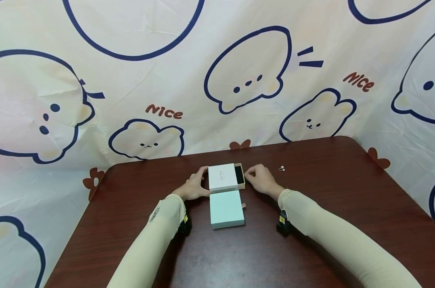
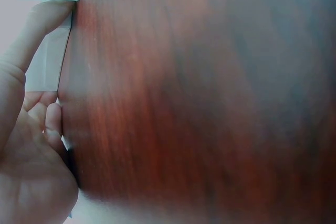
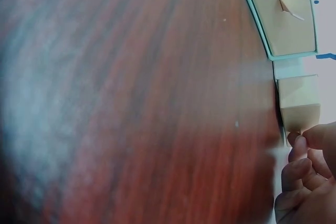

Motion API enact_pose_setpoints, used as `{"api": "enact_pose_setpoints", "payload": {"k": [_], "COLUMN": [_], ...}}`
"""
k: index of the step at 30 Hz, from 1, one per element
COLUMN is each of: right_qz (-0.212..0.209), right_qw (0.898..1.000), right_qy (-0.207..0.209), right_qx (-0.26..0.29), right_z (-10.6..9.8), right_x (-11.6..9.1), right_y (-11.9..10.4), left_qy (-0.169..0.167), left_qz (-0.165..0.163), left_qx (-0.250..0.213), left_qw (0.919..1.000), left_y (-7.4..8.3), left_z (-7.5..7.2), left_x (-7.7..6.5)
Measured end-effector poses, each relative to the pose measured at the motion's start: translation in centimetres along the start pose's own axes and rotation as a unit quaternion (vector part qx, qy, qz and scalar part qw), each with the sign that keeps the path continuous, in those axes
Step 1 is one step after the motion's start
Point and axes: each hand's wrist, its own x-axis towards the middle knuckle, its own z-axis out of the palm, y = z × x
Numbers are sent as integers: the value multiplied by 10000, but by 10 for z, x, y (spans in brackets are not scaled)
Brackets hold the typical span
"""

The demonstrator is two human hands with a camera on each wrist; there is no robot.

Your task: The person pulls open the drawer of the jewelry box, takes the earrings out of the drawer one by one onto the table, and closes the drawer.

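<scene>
A small white drawer box (image 1: 221, 178) with printed lettering lies on the table. Its beige inner tray (image 3: 299, 115) sticks partway out of the right side, and a black lining (image 1: 239, 175) shows inside. My left hand (image 1: 193, 187) holds the white sleeve between thumb and fingers, at its near and far sides. At the tray's front, my right hand (image 1: 261, 180) pinches the small pull tab between thumb and forefinger. Just nearer to me lies a mint-green drawer box (image 1: 227, 210), closed, with a beige ribbon tab (image 1: 244, 206) on its right side.
Beyond my right hand, a pair of tiny shiny pieces that look like earrings (image 1: 281, 169) lies on the dark wooden table (image 1: 217, 260). A white cloth backdrop (image 1: 195, 88) with cartoon drawings hangs behind the table and along its sides.
</scene>
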Motion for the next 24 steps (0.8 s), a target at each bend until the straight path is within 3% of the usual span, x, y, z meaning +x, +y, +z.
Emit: {"api": "enact_pose_setpoints", "payload": {"k": [24], "right_qz": [-83], "right_qw": [10000], "right_qy": [8], "right_qx": [-12], "right_z": [7], "right_x": [3], "right_y": [-2], "left_qy": [57], "left_qz": [-33], "left_qx": [92], "left_qw": [9999], "left_y": [0], "left_z": [1], "left_x": [0]}}
